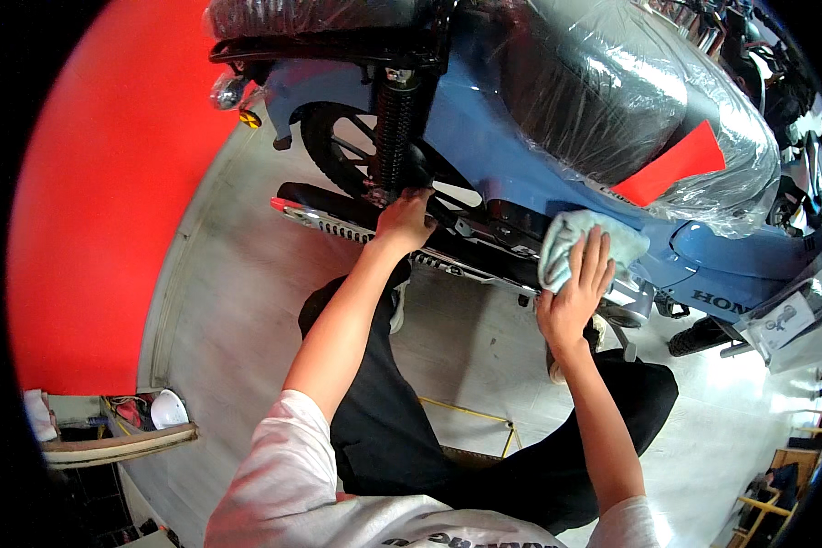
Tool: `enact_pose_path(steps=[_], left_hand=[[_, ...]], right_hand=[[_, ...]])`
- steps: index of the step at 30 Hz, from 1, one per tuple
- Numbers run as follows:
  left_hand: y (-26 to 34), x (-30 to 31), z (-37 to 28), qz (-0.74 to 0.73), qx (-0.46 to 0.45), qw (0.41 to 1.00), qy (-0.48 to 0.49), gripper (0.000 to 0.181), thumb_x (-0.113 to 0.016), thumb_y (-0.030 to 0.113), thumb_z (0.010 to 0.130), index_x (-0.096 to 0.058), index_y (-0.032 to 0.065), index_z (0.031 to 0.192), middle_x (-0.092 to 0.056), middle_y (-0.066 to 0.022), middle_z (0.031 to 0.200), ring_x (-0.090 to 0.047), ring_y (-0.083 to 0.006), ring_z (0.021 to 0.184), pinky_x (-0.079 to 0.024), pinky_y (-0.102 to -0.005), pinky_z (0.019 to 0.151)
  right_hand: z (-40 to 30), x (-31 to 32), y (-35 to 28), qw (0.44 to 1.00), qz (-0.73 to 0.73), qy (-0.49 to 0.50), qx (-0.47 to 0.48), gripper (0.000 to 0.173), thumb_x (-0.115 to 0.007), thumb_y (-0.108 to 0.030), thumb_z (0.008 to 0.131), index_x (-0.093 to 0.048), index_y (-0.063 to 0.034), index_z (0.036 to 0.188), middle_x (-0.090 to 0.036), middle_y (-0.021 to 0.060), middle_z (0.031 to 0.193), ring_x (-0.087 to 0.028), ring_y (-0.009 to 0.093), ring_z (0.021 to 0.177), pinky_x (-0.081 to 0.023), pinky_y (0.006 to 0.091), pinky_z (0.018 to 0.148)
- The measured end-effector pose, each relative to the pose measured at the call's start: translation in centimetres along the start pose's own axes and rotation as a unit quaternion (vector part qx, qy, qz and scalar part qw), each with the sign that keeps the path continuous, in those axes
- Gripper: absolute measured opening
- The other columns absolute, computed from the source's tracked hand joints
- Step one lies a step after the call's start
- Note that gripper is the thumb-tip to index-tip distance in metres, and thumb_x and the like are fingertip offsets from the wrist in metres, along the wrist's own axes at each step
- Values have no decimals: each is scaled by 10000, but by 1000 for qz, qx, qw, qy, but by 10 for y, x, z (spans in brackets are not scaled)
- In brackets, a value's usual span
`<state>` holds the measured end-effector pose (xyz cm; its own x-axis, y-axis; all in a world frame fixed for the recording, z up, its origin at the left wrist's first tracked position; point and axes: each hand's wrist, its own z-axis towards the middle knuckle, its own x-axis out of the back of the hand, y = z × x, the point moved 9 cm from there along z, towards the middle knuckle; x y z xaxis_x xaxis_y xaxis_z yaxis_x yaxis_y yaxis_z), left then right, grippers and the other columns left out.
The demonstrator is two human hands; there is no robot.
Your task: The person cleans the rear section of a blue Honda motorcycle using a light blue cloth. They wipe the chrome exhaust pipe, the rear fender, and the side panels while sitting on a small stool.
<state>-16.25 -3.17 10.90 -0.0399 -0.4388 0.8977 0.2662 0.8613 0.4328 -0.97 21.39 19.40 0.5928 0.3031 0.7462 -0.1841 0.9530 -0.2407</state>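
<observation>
A blue Honda motorcycle point(476, 130) stands across the view before me. Under my right hand point(568, 308) is a folded pale green cloth point(623, 243), pressed against the lower blue bodywork with the fingers spread over it. My left hand point(404, 222) reaches to the foot of the black coil-spring shock absorber point(392, 130), just above the exhaust silencer. Its fingertips are partly lost in the dark parts there, and whether they grip anything is unclear. The silencer's slotted chrome heat shield point(342, 231) runs below both hands.
Clear plastic film wraps the seat point(589, 103), with a red sheet point(675, 164) on it. Behind the rear wheel point(335, 147) rises a red panel point(109, 205). A shelf point(123, 445) with a white rounded object stands at lower left. Other motorcycles point(805, 171) stand at far right.
</observation>
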Motion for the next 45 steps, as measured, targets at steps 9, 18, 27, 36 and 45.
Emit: enact_pose_path(steps=[9, 18, 27, 36, 45], left_hand=[[-11, -15, 12, 68, 12, 998, -7, 499, -656, 173, 838, -470, 63, 1289, -604, -246, 1107, -600, -408, 1008, -506, -472, 816], [-8, -8, 14, 0, -23, 1000, -4, 459, -624, 117, 826, -475, 57, 1256, -613, -272, 1067, -598, -431, 995, -495, -504, 819], [5, -3, 17, 50, -28, 998, -19, 348, -533, 43, 793, -520, -19, 1134, -635, -260, 943, -647, -415, 867, -536, -477, 741], [-6, -15, 21, 74, -17, 996, -45, 385, -533, 79, 806, -507, -31, 1174, -633, -272, 941, -655, -415, 837, -546, -478, 712], [-6, -19, 22, 90, -11, 995, -49, 411, -523, 63, 804, -482, -40, 1199, -606, -286, 1007, -661, -395, 847, -552, -460, 714]], right_hand=[[6, -15, -66, 987, 112, 17, 111, 636, -658, -62, 641, -524, -28, 1262, -528, 169, 1327, -457, 345, 1288, -288, 543, 1043], [-80, -145, -33, 777, 479, -38, -406, 305, -434, 32, 842, -567, 32, 1117, -573, 51, 825, -524, 122, 747, -466, 291, 670], [-14, -225, -77, 945, 261, -121, -157, 731, -526, 42, 779, -230, 59, 1448, -259, 278, 1484, -223, 409, 1398, -194, 445, 1151], [-29, -238, -56, 981, 69, -165, -81, 550, -457, -113, 903, -328, 29, 1418, -356, 201, 1470, -325, 338, 1378, -326, 438, 1092], [-32, -225, -33, 977, -113, -177, 47, 484, -516, -108, 825, -499, -5, 1297, -466, 121, 1393, -449, 269, 1301, -404, 396, 1035]])
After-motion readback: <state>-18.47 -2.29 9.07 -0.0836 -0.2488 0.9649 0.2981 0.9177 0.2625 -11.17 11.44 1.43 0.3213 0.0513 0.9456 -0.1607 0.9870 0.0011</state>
